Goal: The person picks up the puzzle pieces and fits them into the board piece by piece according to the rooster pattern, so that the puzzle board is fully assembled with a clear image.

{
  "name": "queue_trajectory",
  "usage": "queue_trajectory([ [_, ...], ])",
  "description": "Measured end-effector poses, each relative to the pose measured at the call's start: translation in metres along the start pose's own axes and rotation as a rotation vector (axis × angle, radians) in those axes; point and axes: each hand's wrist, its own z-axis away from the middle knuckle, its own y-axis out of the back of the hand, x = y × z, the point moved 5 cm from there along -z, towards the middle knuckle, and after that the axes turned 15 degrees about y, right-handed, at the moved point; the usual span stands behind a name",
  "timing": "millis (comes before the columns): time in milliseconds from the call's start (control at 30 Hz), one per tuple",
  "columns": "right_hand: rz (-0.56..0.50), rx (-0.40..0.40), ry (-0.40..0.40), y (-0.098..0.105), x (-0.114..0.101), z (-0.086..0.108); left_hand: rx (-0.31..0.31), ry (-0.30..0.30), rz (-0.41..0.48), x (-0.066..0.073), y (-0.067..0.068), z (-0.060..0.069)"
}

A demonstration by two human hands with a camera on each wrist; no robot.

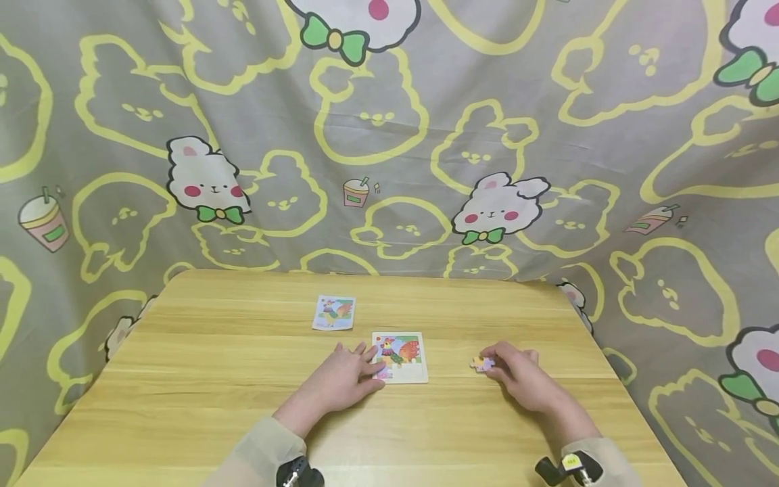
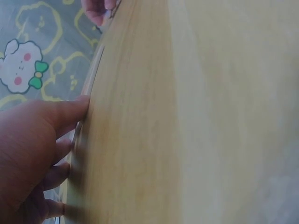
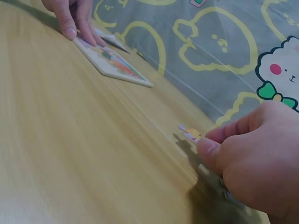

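Observation:
A small jigsaw puzzle board (image 1: 415, 373) with a rooster picture lies on the table, part of its lower area bare white. My left hand (image 1: 348, 379) rests at its left edge, fingers stretched out and touching it; the right wrist view also has this hand (image 3: 77, 18) on the board (image 3: 112, 65). To the right of the board, my right hand (image 1: 522, 379) pinches a yellow and lilac jigsaw piece (image 1: 482, 364) between thumb and fingers. That piece (image 3: 190, 133) is held just above the tabletop in the right wrist view. Something small under the right hand is mostly hidden.
A paper card (image 1: 334, 313) with a matching rooster picture lies behind the board, to the left. The wooden table (image 1: 243, 325) ends at a grey patterned curtain (image 1: 389, 135) at the back and sides.

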Motion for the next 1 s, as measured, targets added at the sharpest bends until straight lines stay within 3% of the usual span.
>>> queue_trajectory([
  [600, -0.029, 0.025, 0.076, -0.001, -0.024, -0.028, -0.008, -0.005, -0.002, 0.000, 0.000, 0.000],
  [1000, -0.036, 0.007, 0.107, -0.015, -0.041, -0.053, 0.000, -0.013, -0.007, 0.000, 0.000, 0.001],
])
